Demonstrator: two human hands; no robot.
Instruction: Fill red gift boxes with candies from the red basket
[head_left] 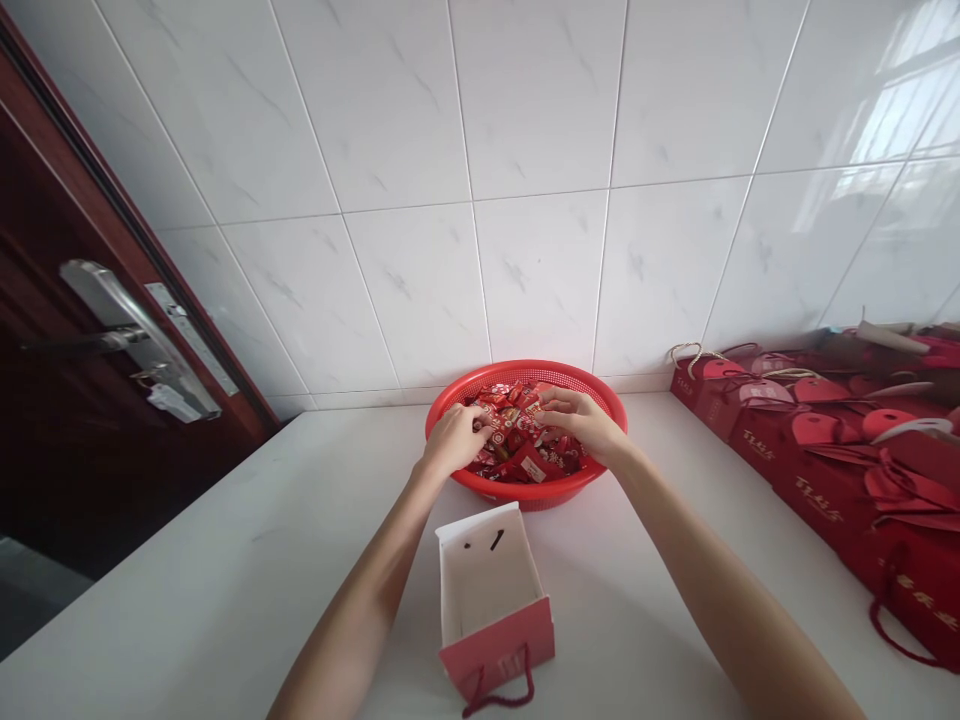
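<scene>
A round red plastic basket stands against the wall, filled with red-wrapped candies. Over its left side, my left hand reaches in with thumb and fingers closed at a wrapped candy. From the right, my right hand has its fingers bent and pinched at another candy in the pile; the fingertips are partly hidden among the wrappers. Between my forearms sits an open gift box, pale inside with a pink front and a dark red cord handle. Its inside holds no candy; dark marks show on the far wall.
Rows of red gift boxes with cord handles and gold lettering line the right side of the white countertop. White tiles rise behind. At left is a dark red door with a metal handle and hanging keys.
</scene>
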